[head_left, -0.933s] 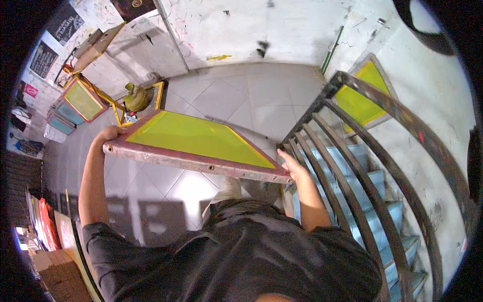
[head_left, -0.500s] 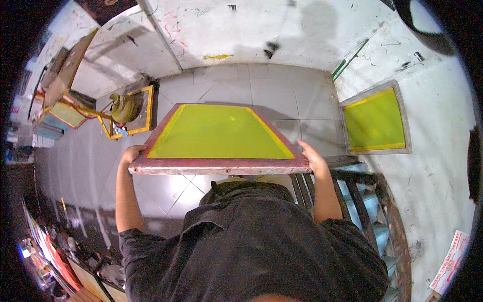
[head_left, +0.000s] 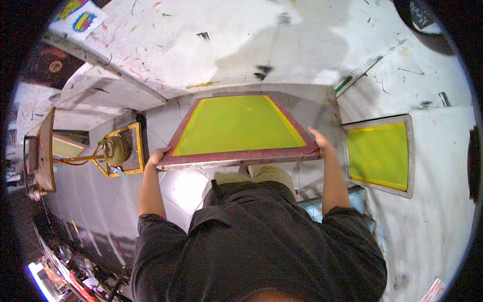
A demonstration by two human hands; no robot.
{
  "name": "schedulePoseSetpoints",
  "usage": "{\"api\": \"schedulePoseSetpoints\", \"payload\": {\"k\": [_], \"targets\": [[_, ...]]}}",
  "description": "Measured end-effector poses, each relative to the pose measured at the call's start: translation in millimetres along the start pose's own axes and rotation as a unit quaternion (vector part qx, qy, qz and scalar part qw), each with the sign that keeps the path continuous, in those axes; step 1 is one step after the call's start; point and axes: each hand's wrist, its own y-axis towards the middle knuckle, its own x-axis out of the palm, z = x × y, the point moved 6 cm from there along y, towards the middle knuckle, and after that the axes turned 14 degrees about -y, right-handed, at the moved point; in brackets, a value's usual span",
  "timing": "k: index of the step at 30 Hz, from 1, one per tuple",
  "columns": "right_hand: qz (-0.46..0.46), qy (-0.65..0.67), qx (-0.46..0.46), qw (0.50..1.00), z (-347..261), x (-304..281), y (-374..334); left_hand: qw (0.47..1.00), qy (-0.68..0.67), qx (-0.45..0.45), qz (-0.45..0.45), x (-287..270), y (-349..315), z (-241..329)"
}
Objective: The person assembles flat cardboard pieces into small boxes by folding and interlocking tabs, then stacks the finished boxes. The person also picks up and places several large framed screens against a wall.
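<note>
A screen printing frame (head_left: pixel 241 128) is held out in front of me, with yellow-green mesh inside a dark red border and yellow tape along its sides. My left hand (head_left: pixel 158 157) grips its near left corner, thumb on top. At the near right corner, my right hand (head_left: pixel 322 142) is closed round the edge, thumb up along the side. The fingers of both hands are partly hidden beneath the frame. It is tilted, its near edge toward my body and its far edge close to the white wall.
A second screen frame (head_left: pixel 378 155) with green mesh and a grey border leans on the right wall. To the left, a yellow-edged frame (head_left: pixel 140 146) stands behind a greenish gas cylinder (head_left: pixel 114 151). Assorted clutter (head_left: pixel 75 272) fills the lower left. Grey tiles (head_left: pixel 183 189) cover the floor.
The held frame has shifted right and slightly farther from me, with both hands still on it. My view has turned, and the slatted rack at right is now mostly hidden.
</note>
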Motion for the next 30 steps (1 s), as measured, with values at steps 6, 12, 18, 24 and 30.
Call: {"api": "schedulePoseSetpoints", "payload": {"k": [6,12,18,24,30], "targets": [[-0.006,0.063,0.045,0.997,-89,-29,71,0.994,-0.103,-0.035,0.034,59,72,38],[-0.006,-0.172,0.016,0.985,-91,-82,182,0.997,-0.029,-0.056,0.039,104,88,107],[-0.025,-0.275,0.083,0.958,-98,-74,114,0.995,-0.072,-0.047,0.047,142,97,153],[0.038,-0.301,0.211,0.929,53,-100,45,0.983,-0.147,-0.086,-0.069,260,103,190],[-0.006,0.085,0.329,0.940,173,-43,-19,0.981,-0.102,-0.053,-0.158,441,161,190]]}}
